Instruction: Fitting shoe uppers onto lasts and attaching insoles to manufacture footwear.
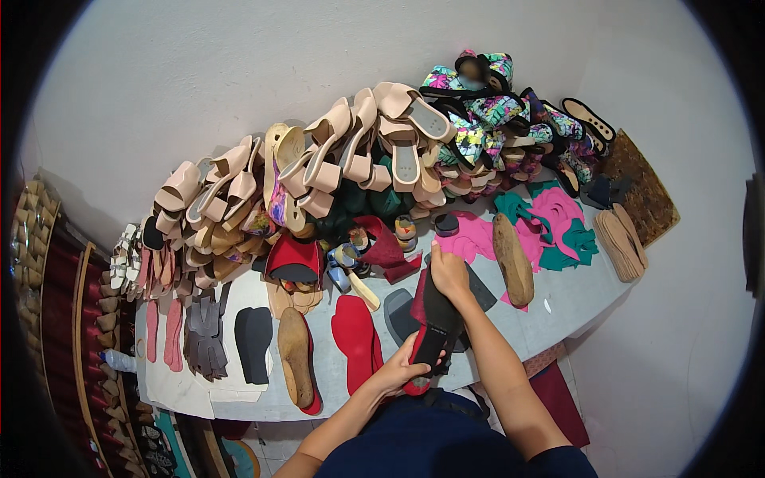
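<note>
Both hands are closed on a black and red sandal (440, 307) held tilted over the table's near edge. My left hand (401, 369) grips its lower end, where a red tip shows. My right hand (449, 273) wraps round the upper end, hiding part of it. Beneath and beside the sandal lie dark grey sole pieces (396, 315). Left of my hands are red insoles (356, 338) and a wooden shoe last (296, 357) on another red piece. A second wooden last (511, 261) lies to the right of my right hand.
Beige heeled sandals (331, 131) and multicoloured patterned sandals (486, 111) pile up against the wall. Pink and teal scraps (558, 215), a stack of tan soles (620, 245) and grey cut straps (206, 334) lie on the table (526, 342). Shelves of lasts (36, 231) stand at left.
</note>
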A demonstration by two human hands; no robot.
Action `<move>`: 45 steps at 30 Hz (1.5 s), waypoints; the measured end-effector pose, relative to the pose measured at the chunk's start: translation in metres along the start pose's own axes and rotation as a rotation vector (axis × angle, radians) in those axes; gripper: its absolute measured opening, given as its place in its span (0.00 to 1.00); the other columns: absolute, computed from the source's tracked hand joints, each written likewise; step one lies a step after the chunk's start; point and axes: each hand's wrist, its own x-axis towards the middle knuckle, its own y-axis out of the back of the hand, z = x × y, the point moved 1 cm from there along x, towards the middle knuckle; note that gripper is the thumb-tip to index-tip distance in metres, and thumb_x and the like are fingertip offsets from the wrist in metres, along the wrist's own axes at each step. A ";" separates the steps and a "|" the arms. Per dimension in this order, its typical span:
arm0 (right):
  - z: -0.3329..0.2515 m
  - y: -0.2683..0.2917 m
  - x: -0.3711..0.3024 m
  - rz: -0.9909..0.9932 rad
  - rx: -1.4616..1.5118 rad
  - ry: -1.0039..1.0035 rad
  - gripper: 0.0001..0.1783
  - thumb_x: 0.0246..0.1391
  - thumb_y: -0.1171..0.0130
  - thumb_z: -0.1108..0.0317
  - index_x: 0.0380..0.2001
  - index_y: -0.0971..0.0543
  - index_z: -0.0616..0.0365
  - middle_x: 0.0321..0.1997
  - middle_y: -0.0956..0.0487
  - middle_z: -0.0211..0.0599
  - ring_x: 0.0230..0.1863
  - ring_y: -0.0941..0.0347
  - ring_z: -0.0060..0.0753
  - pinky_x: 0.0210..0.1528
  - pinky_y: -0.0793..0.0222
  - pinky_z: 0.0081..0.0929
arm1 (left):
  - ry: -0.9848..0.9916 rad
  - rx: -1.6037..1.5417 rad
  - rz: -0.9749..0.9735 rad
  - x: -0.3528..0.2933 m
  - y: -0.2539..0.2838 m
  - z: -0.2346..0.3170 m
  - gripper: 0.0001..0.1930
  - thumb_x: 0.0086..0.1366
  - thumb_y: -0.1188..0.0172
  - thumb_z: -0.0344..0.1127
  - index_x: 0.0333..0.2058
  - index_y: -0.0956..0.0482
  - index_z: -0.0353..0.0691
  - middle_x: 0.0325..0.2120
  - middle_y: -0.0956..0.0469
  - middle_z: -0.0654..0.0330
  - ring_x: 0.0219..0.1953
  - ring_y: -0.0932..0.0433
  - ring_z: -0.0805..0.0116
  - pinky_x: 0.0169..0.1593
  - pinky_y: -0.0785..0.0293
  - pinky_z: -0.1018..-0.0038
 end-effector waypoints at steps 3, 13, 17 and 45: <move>0.003 -0.006 0.003 0.047 -0.001 0.033 0.34 0.55 0.72 0.48 0.20 0.24 0.65 0.24 0.27 0.59 0.32 0.31 0.61 0.37 0.38 0.47 | 0.033 -0.007 0.015 0.003 0.013 -0.006 0.37 0.46 0.52 0.14 0.56 0.55 0.37 0.47 0.35 0.53 0.47 0.32 0.67 0.52 0.38 0.72; 0.011 -0.009 0.009 0.051 0.872 0.217 0.37 0.57 0.76 0.43 0.07 0.34 0.59 0.07 0.36 0.30 0.14 0.42 0.23 0.19 0.46 0.23 | 0.100 0.110 0.106 0.003 0.014 0.000 0.40 0.43 0.54 0.15 0.57 0.53 0.46 0.46 0.37 0.57 0.47 0.36 0.70 0.43 0.37 0.79; 0.004 -0.010 0.012 -0.174 1.060 0.190 0.39 0.54 0.82 0.39 0.04 0.39 0.57 0.06 0.39 0.30 0.11 0.46 0.22 0.17 0.49 0.18 | 0.158 0.326 0.133 0.007 0.026 -0.017 0.41 0.41 0.54 0.16 0.57 0.53 0.46 0.42 0.36 0.58 0.35 0.33 0.71 0.30 0.35 0.83; -0.006 -0.056 0.073 -0.792 1.912 0.349 0.34 0.57 0.80 0.44 0.08 0.41 0.55 0.06 0.39 0.34 0.10 0.43 0.27 0.16 0.45 0.21 | 0.215 -0.566 -0.204 0.023 0.094 0.009 0.27 0.62 0.54 0.36 0.57 0.52 0.40 0.43 0.33 0.48 0.39 0.26 0.58 0.41 0.26 0.70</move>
